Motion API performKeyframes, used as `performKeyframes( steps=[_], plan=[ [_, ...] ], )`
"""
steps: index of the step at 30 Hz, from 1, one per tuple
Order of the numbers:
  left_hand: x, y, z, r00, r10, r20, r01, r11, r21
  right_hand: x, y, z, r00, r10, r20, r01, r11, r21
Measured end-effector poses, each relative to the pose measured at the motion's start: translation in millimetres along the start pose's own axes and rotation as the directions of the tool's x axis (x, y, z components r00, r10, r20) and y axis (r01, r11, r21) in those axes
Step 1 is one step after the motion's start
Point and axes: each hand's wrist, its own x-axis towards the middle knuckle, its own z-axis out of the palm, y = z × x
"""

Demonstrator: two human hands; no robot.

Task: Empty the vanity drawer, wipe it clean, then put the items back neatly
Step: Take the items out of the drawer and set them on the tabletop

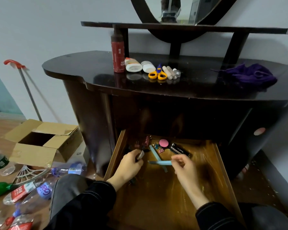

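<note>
The wooden vanity drawer (206, 180) is pulled out below the dark vanity. Inside it lie binder clips (145, 141), a pink round compact (163, 143), a black case (179, 151) and a light blue stick (155, 153). My left hand (130, 165) grips a small grey object (141, 154) at the drawer's left. My right hand (184, 166) pinches a second light blue stick (160, 162) by its right end. On the vanity top (90, 70) stand a red bottle (118, 53), two white tubes (133, 65), yellow scissors (158, 73), small sticks (170, 73) and a purple cloth (251, 74).
An open cardboard box (40, 141) sits on the floor to the left, with several plastic bottles (28, 191) scattered around it. A metal pole with a red handle (26, 85) leans on the wall. My knees flank the drawer front.
</note>
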Motion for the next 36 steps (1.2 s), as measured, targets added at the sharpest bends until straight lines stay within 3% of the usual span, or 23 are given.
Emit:
performKeyframes(
  steps=[3,6,10,15,19,24,27,30,32,34,36],
  plan=[
    [-11,20,-14,0.998,0.054,0.009,-0.054,0.997,-0.052,-17,-21,-13,0.999,-0.044,-0.009,0.044,0.999,0.014],
    [-20,56,-41,0.989,0.147,-0.036,-0.150,0.982,-0.118,-26,-65,-30,0.973,-0.227,-0.035,0.226,0.974,-0.017],
    [-24,121,-89,0.948,0.297,-0.117,-0.318,0.907,-0.276,-22,-150,-55,0.887,-0.450,-0.100,0.454,0.890,0.026],
    [5,195,-142,0.890,0.404,-0.211,-0.449,0.856,-0.255,4,-250,-92,0.771,-0.587,-0.248,0.631,0.759,0.164],
    [56,236,-153,0.918,0.317,-0.239,-0.378,0.883,-0.279,52,-278,-112,0.801,-0.452,-0.393,0.562,0.793,0.234],
    [104,250,-141,0.972,0.153,-0.178,-0.217,0.875,-0.433,115,-254,-129,0.865,-0.115,-0.488,0.312,0.885,0.345],
    [118,249,-135,0.966,0.186,-0.181,-0.253,0.824,-0.507,142,-235,-135,0.843,-0.099,-0.528,0.273,0.925,0.262],
    [123,242,-137,0.967,0.203,-0.151,-0.253,0.751,-0.610,156,-235,-130,0.872,-0.170,-0.459,0.226,0.972,0.070],
    [126,236,-138,0.974,0.186,-0.129,-0.222,0.687,-0.692,160,-240,-122,0.928,-0.207,-0.309,0.187,0.978,-0.095],
    [127,233,-140,0.976,0.177,-0.130,-0.218,0.712,-0.667,160,-243,-115,0.962,-0.242,-0.127,0.203,0.943,-0.262],
    [131,234,-139,0.978,0.162,-0.133,-0.210,0.756,-0.621,157,-246,-110,0.968,-0.250,-0.005,0.235,0.917,-0.323]
  ],
)
